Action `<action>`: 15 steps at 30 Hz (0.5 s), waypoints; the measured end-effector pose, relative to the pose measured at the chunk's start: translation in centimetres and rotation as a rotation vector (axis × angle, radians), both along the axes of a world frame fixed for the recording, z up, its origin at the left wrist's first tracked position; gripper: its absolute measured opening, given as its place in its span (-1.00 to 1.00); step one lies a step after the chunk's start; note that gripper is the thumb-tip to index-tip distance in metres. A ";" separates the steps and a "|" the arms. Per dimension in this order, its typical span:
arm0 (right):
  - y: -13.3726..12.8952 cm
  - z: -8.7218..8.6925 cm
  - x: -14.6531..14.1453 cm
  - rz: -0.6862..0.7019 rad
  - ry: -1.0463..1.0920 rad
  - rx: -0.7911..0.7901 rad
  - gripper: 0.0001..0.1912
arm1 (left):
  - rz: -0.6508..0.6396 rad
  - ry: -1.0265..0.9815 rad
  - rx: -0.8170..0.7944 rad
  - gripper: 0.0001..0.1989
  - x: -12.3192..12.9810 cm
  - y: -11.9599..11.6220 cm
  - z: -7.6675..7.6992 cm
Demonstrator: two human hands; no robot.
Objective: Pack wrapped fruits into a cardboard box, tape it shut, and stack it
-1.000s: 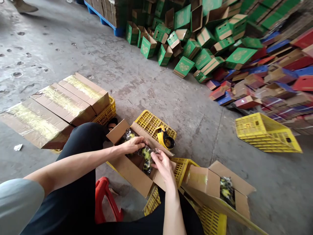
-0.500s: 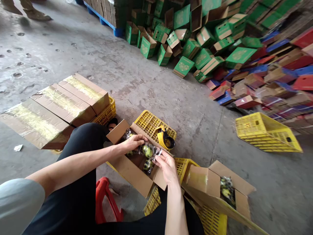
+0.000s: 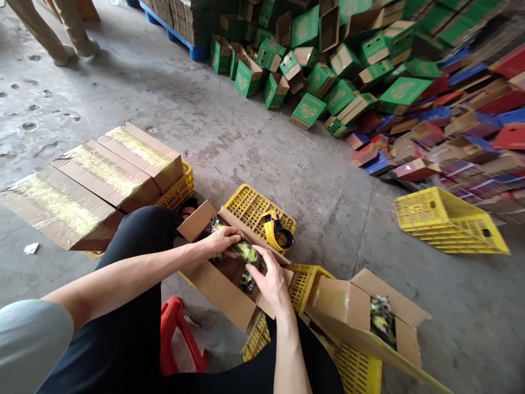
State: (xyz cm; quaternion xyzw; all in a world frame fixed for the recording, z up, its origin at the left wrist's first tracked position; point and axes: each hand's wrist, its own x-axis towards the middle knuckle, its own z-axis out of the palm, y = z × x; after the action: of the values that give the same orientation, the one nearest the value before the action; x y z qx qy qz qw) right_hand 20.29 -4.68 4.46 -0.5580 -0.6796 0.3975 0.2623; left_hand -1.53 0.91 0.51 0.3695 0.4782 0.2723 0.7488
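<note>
An open cardboard box (image 3: 219, 290) sits between my knees with its flaps spread. Over it, a shiny plastic bag of green produce (image 3: 246, 253) is held between my two hands; its exact kind I cannot make out. My left hand (image 3: 223, 241) is closed on the bag's left end. Curved thumb and fingers of my right hand (image 3: 269, 280) grip the right end. Inside the box lies another wrapped green piece (image 3: 246, 281), under the held bag. More dark plastic shows by the left hand, partly hidden.
A yellow tape dispenser (image 3: 270, 232) rests on an upturned yellow crate (image 3: 243, 198). Taped cartons (image 3: 110, 175) stand left, an open filled carton (image 3: 404, 301) right. Below is a red stool (image 3: 174, 334). Green boxes (image 3: 307, 109) pile up behind; a person's legs (image 3: 68, 33) are far left.
My right hand has shifted from pinching the bag's corner to curving round its end. The bag's loose plastic is now gathered closer. The other person's legs have come further into view.
</note>
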 end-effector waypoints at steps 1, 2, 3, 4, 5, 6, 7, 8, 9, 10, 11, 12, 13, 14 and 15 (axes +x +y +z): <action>0.0 0.1 -0.1 -0.029 0.025 -0.050 -0.53 | -0.017 -0.011 -0.057 -0.50 0.0 0.0 0.2; 0.0 0.1 0.0 -0.068 0.060 -0.114 -0.53 | -0.045 -0.017 -0.107 -0.46 -0.1 0.1 0.4; 0.1 0.1 0.1 -0.108 0.103 -0.182 -0.52 | -0.081 -0.014 -0.148 -0.40 -0.2 0.1 0.5; 0.1 0.0 0.3 -0.145 0.149 -0.245 -0.48 | -0.115 -0.004 -0.178 -0.33 -0.3 0.1 0.7; 0.2 0.0 0.6 -0.173 0.195 -0.295 -0.45 | -0.134 0.009 -0.196 -0.26 -0.4 0.1 0.9; 0.2 -0.1 0.9 -0.193 0.235 -0.331 -0.44 | -0.140 0.015 -0.203 -0.19 -0.5 0.1 1.0; 0.2 -0.1 1.1 -0.203 0.267 -0.355 -0.43 | -0.138 0.006 -0.197 -0.14 -0.5 0.1 1.2; 0.2 -0.2 1.3 -0.202 0.291 -0.373 -0.43 | -0.138 -0.020 -0.173 -0.12 -0.5 0.0 1.3; 0.1 -0.2 1.4 -0.194 0.308 -0.388 -0.44 | -0.142 -0.057 -0.132 -0.13 -0.4 0.0 1.3; 0.1 -0.3 1.4 -0.183 0.320 -0.406 -0.46 | -0.154 -0.096 -0.084 -0.17 -0.4 -0.1 1.3; 0.1 -0.3 1.3 -0.172 0.325 -0.425 -0.48 | -0.169 -0.125 -0.041 -0.21 -0.3 -0.2 1.3; 0.1 -0.2 1.2 -0.169 0.321 -0.437 -0.50 | -0.179 -0.140 -0.010 -0.25 -0.2 -0.2 1.2; 0.1 -0.2 1.1 -0.174 0.312 -0.438 -0.50 | -0.182 -0.143 0.008 -0.29 -0.2 -0.2 1.1; 0.1 -0.1 1.0 -0.188 0.300 -0.429 -0.49 | -0.178 -0.137 0.017 -0.30 -0.1 -0.3 1.0; 0.1 -0.1 1.0 -0.203 0.291 -0.417 -0.48 | -0.166 -0.122 0.024 -0.31 -0.1 -0.2 0.8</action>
State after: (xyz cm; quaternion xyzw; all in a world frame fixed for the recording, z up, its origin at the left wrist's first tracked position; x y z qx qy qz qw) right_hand 21.24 -4.57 4.40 -0.6023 -0.4789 0.5765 0.2749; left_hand -1.67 0.67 1.31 0.3993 0.3960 0.2370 0.7922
